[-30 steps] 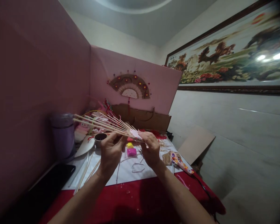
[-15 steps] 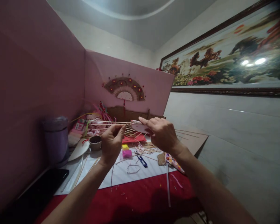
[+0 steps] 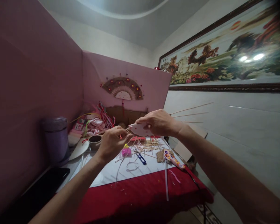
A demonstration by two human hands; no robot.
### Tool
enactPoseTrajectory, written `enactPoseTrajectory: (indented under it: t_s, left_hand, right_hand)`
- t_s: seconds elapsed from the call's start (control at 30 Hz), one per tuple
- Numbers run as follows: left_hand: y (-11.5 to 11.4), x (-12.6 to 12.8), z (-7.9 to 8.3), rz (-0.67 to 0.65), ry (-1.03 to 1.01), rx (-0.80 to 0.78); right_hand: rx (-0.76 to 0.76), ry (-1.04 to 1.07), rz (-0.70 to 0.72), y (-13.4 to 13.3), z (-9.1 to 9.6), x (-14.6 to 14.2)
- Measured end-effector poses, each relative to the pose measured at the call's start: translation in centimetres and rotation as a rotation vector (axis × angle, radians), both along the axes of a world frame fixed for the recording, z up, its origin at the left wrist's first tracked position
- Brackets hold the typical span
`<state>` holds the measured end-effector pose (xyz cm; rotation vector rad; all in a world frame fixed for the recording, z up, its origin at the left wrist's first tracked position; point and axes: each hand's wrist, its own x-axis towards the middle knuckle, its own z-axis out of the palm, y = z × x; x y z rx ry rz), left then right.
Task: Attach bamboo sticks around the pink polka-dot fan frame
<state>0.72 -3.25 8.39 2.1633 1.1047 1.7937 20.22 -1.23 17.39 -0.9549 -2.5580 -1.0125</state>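
Now both hands are up above the bench (image 3: 142, 199) — the right hand (image 3: 157, 123) is closed around a pale fan piece (image 3: 140, 129), whose thin sticks (image 3: 191, 108) spread out to the right. The left hand (image 3: 112, 142) pinches its left end, fingers closed.

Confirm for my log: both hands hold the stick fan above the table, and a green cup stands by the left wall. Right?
Not quite: the cup is purple, not green, as the head view shows. The rest stands: the left hand and right hand hold the stick fan above the table.
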Motion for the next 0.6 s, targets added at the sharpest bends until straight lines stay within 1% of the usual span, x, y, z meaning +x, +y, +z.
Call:
enactPoseTrajectory:
  t_s: [0.07, 0.13, 0.23, 0.27, 0.3, 0.33, 0.37, 0.4, 0.47, 0.53, 0.6]
  left_hand:
    - [-0.3, -0.3, 0.9, -0.094, -0.055, -0.055]
    - [-0.3, -0.3, 1.7, -0.237, -0.161, -0.203]
    - [-0.2, 0.3, 2.5, -0.605, -0.302, -0.582]
    - [-0.1, 0.6, 2.5, -0.714, -0.311, -0.677]
    - [0.1, 1.0, 2.4, -0.784, -0.299, -0.735]
    - [0.2, 1.3, 2.2, -0.808, -0.276, -0.762]
    - [0.4, 1.6, 1.9, -0.794, -0.261, -0.765]
    - [0.6, 1.9, 1.5, -0.756, -0.270, -0.756]
    - [1.0, 2.2, 0.8, -0.684, -0.356, -0.728]
    - [1.3, 2.3, 0.1, -0.676, -0.475, -0.716]
    - [1.4, 2.3, -0.5, -0.717, -0.561, -0.743]
  right_hand:
    - [-0.037, -0.024, 0.029, 0.0, 0.3, -0.1]
    - [-0.068, -0.046, 0.063, -0.2, 0.5, -0.3]
    - [-0.099, -0.100, 0.098, -1.0, 0.6, -1.3]
    - [-0.109, -0.127, 0.103, -1.3, 0.5, -1.8]
    - [-0.119, -0.160, 0.108, -1.5, 0.5, -2.3]
    - [-0.128, -0.192, 0.115, -1.6, 0.4, -2.8]
    - [-0.130, -0.218, 0.129, -1.6, 0.3, -3.4]
    - [-0.119, -0.237, 0.147, -1.6, 0.3, -3.9]
    - [-0.057, -0.249, 0.189, -1.5, 0.3, -4.8]
    - [0.049, -0.203, 0.231, -1.7, 0.3, -5.4]
    - [0.158, -0.054, 0.252, -2.6, -0.3, -5.6]
